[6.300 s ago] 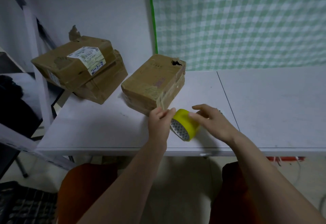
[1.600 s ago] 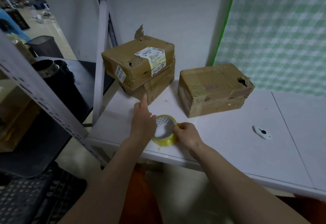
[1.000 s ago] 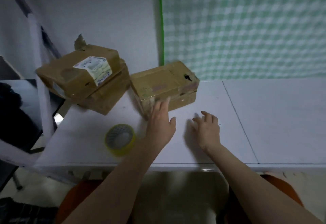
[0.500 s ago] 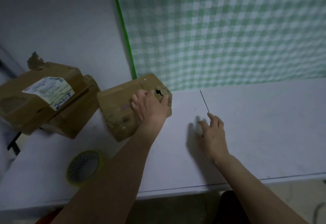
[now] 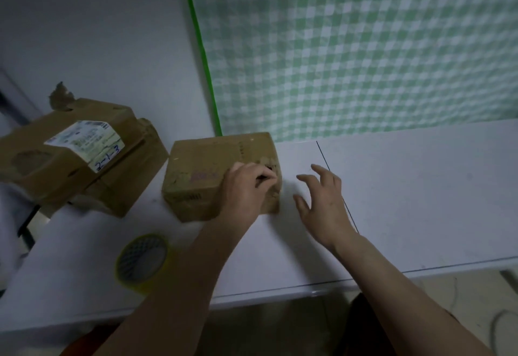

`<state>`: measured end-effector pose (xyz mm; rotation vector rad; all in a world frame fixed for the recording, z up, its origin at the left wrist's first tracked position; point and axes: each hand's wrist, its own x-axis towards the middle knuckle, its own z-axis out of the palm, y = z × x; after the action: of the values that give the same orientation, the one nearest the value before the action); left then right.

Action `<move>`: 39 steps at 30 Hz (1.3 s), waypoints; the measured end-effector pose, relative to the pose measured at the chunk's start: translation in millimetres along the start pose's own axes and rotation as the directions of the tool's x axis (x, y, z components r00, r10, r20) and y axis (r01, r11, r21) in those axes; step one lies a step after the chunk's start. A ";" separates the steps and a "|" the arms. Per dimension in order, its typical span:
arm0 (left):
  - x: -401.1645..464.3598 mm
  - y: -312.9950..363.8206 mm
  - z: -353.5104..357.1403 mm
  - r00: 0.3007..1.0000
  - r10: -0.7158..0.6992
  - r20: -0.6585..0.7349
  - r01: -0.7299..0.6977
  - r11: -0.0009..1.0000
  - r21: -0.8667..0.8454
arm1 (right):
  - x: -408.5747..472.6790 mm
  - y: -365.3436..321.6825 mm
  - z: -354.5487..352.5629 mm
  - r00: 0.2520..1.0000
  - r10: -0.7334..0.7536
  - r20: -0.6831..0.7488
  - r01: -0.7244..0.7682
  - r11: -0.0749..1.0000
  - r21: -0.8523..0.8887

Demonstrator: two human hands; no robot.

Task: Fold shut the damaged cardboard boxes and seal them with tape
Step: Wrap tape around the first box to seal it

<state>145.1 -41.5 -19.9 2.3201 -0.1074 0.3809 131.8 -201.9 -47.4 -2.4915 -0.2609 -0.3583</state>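
Here, left hand (image 5: 246, 187) grip clamped on cardboard box (image 5: 207, 170), right hand (image 5: 322, 201) fingers spread apart.

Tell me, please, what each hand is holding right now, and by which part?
The left hand grips the single cardboard box at its torn right top corner. The right hand holds nothing, its fingers spread above the table.

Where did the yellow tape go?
In the head view the yellow tape roll lies flat on the white table near its front edge, on the left, in front of the small cardboard box and beside the left forearm.
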 end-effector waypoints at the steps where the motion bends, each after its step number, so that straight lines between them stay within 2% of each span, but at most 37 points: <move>1: -13.6 -2.8 -7.1 0.998 0.055 0.025 -0.054 0.998 -0.032 | -1.1 -6.6 -0.8 1.000 -0.002 -0.010 0.002 1.000 0.015; 3: -37.1 -9.6 -21.2 0.983 0.159 0.095 -0.152 0.985 -0.077 | -4.1 -19.5 -2.0 1.000 0.001 -0.011 -0.001 0.999 0.034; 6: -65.2 -14.8 -46.1 0.959 0.138 0.246 -0.102 0.983 -0.151 | -11.6 -38.5 -4.1 1.000 -0.016 0.004 0.015 0.998 0.054; 9: -82.1 -22.3 -68.0 0.946 0.132 0.295 -0.116 0.991 -0.070 | -20.5 -58.6 -5.2 0.997 -0.072 0.033 0.069 0.995 0.070; 14: -101.3 -34.1 -104.4 0.941 0.091 0.325 -0.088 0.996 -0.023 | -37.6 -88.7 -8.8 0.962 -0.185 0.202 0.153 0.974 0.167; 18: -115.8 -41.1 -117.7 0.952 0.044 0.303 -0.036 0.999 -0.032 | -50.1 -108.4 -9.4 0.866 -0.271 0.421 0.198 0.957 0.210; 22: -130.9 -43.4 -118.1 0.953 0.059 0.297 -0.029 0.994 -0.104 | -55.2 -116.8 -8.2 0.806 -0.295 0.513 0.210 0.953 0.218; 25: -139.3 -41.8 -115.4 0.954 0.051 0.296 -0.021 0.994 -0.104 | -60.6 -115.3 -6.6 0.846 -0.290 0.448 0.167 0.941 0.294; 29: -144.0 -46.5 -106.9 0.986 0.061 0.152 -0.064 0.998 0.012 | -76.0 -108.7 7.0 0.927 -0.255 0.276 0.140 0.916 0.376; 32: -150.4 -48.5 -103.5 0.992 0.110 0.066 -0.113 0.993 0.047 | -85.0 -104.8 13.5 0.947 -0.257 0.192 0.163 0.902 0.399; 34: -154.4 -50.0 -101.9 0.994 0.105 0.034 -0.106 0.994 0.032 | -87.7 -101.4 14.5 0.946 -0.277 0.169 0.185 0.888 0.420; 39: -158.4 -46.7 -101.2 1.000 0.021 -0.005 -0.021 0.992 -0.127 | -92.6 -95.8 10.9 0.953 -0.265 0.145 0.165 0.858 0.487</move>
<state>-21.0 57.3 -33.3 2.1944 -0.1501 0.3775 21.0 -128.5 -33.3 -2.0154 -0.6399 -0.1014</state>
